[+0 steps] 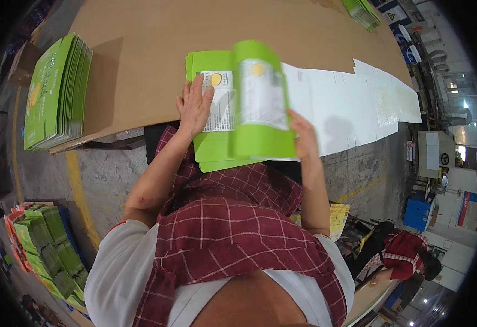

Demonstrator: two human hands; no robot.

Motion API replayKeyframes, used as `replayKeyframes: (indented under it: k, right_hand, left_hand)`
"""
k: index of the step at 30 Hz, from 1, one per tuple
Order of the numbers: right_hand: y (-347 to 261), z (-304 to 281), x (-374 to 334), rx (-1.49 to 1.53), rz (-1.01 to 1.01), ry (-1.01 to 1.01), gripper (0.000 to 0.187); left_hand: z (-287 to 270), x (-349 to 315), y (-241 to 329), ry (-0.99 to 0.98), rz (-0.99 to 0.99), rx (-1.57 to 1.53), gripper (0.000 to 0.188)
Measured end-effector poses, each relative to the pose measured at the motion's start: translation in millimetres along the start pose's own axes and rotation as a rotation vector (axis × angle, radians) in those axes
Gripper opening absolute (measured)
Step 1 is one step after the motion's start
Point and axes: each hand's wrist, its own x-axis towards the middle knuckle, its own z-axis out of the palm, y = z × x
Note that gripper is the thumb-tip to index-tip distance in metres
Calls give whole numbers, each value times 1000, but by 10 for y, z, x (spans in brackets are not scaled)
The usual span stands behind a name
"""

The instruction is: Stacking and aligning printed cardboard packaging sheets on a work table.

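green carton sheet (214, 144), curved panel (260, 139) raised.
left fingers (197, 87) outstretched upon it; right fingers (297, 121) at panel's edge, grip unclear.

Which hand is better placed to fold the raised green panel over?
Probably the right hand: it is at the right edge of the raised green panel. The left hand lies on the flat green cardboard, better placed for steadying.

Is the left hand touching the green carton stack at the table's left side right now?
Apart. The head view shows a wide stretch of brown tabletop between the left hand and the green carton stack.
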Motion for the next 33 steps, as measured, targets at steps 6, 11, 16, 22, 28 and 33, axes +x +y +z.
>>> replayKeyframes:
  k: [6,11,16,22,28,33]
  right_hand:
    - [259,533,143,-332,-134,-128,34]
    - [206,513,96,-567,-187,-145,36]
    - [-395,438,-176,-844,15,12,39]
    - [-194,-173,314,-707,-391,61,46]
    - [-185,535,595,-1149,-602,-146,62]
    - [404,510,-19,-1764,-670,84,54]
  left_hand:
    - [69,55,-120,209,150,-70,60]
    - [17,106,-29,108,274,482,57]
    - [94,17,2,42,275,798,51]
    - [77,37,-72,47,338,743,48]
    - [126,132,-137,40,404,694,49]
    - [101,175,28,149,266,824,47]
